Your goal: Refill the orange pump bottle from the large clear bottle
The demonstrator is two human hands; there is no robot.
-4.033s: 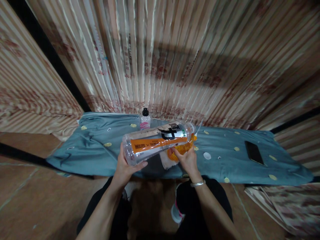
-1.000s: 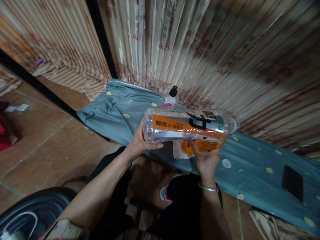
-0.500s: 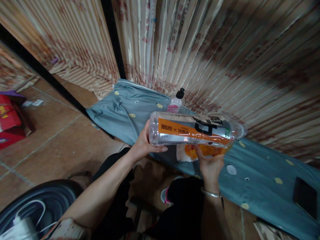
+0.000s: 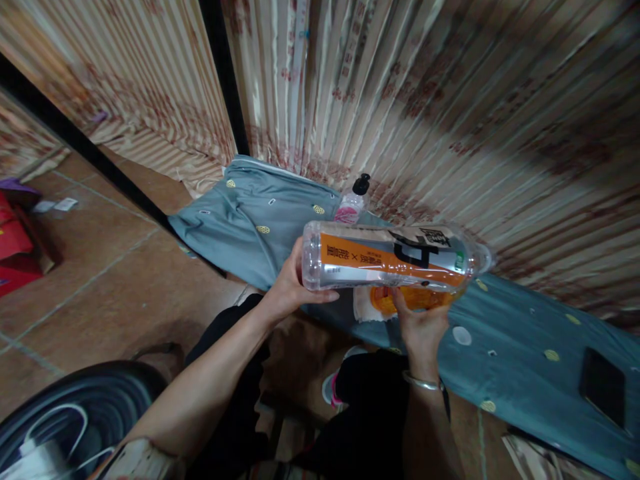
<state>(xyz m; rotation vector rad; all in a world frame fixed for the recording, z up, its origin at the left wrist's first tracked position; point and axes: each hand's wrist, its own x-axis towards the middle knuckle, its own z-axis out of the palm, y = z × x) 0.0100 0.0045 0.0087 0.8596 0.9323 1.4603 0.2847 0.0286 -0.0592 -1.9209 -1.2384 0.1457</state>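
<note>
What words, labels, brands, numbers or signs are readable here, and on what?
"× 能量": on the orange band of the clear bottle; the neighbouring characters are blurred.
Large black characters and small print, same bottle: too distorted or small to read.
Striped curtain: characters too blurred to read.
Pump bottle: no legible words.
Red box: yellow marks, unreadable.

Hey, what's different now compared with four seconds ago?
The view has swung left, bringing a red box and a black round object into sight. The clear bottle looks larger, so it and the camera are probably nearer. Neither grip was let go: left hand on the clear bottle's base, right hand on the orange container. The pump bottle and phone stayed in place.
</note>
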